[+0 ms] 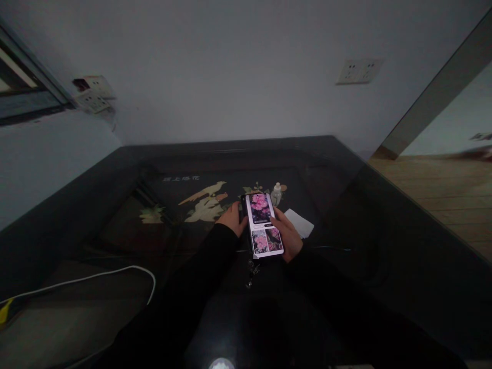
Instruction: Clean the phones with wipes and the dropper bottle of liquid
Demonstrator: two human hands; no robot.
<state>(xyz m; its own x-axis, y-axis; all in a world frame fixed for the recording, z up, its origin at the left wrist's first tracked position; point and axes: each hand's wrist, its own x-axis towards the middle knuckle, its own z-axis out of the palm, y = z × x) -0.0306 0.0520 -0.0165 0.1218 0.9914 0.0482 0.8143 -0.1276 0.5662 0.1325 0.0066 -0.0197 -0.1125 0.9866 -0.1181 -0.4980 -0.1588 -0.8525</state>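
Both my hands are on a smartphone [263,225] with a dark case, its lit screen showing several pictures of pink flowers. My left hand [231,219] grips the phone's left edge, thumb along the side. On the right edge, my right hand [287,234] holds the phone with its thumb over the screen. A small charm [249,274] dangles from the phone's lower end. Just beyond my right hand stands a small clear bottle [277,193] with a white cap. Beside that hand lies a folded white paper or tissue [300,222].
The dark glossy table [357,205] bears a pale bird-and-flower design [205,202]. A white cable [111,270] curves at the lower left. Wall sockets [359,71] sit on the wall behind, and a wooden floor [434,189] shows to the right.
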